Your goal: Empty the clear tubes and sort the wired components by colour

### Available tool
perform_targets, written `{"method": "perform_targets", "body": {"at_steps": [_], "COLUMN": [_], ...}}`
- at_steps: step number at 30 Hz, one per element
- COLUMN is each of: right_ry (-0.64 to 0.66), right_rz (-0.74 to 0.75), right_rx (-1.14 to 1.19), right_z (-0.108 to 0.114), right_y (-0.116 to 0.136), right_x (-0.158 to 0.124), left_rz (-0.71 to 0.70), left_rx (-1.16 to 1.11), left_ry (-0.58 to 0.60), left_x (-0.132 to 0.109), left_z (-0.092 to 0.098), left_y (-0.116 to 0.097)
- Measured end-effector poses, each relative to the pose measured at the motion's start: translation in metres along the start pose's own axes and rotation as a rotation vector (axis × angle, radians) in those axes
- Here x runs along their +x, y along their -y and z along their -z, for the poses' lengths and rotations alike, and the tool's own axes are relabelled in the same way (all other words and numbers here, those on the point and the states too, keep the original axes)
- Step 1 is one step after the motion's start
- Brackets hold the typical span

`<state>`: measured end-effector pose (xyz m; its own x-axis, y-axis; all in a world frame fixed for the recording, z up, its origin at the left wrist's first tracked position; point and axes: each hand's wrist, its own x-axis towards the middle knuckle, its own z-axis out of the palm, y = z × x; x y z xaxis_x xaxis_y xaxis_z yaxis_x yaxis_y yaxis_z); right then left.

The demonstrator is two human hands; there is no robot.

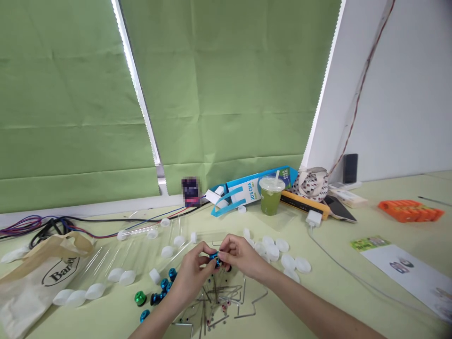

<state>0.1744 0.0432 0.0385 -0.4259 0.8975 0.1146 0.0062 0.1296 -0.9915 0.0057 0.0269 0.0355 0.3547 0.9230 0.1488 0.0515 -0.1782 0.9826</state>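
My left hand [193, 267] pinches a small shiny blue metal piece [214, 257] between thumb and fingertips. From the other side, the fingers of my right hand [237, 254] are closed on the same piece, which is partly hidden. Close to my left wrist lie several more blue metal pieces [164, 284] with dark bases, and a green one [140, 297] of similar shape. Under and in front of my hands spreads a loose pile of thin metal rods and bent hex keys [246, 314], with tiny screws or beads among them.
Clear plastic tubes [106, 252] with white caps lie to the left beside a cloth bag [38, 282]. Loose white caps [272, 252] are on the right. Behind stand a green drink cup [271, 200] and a yellow power strip [305, 205] with a white charging cable [339, 266].
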Motion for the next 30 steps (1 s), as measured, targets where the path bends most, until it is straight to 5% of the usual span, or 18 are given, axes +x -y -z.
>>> {"method": "perform_targets", "body": {"at_steps": [3, 30], "right_ry": [0.004, -0.058], "right_rz": [0.085, 0.03], "right_rx": [-0.001, -0.128], "right_z": [0.0005, -0.001], "right_y": [-0.0013, 0.0044], "right_x": [0.0002, -0.0012], "left_rz": [-0.001, -0.003], "left_rx": [0.01, 0.003], "left_ry": [-0.014, -0.046], "left_x": [0.0014, 0.0019], "left_z": [0.0008, 0.002], "left_y": [0.0009, -0.0019]}}
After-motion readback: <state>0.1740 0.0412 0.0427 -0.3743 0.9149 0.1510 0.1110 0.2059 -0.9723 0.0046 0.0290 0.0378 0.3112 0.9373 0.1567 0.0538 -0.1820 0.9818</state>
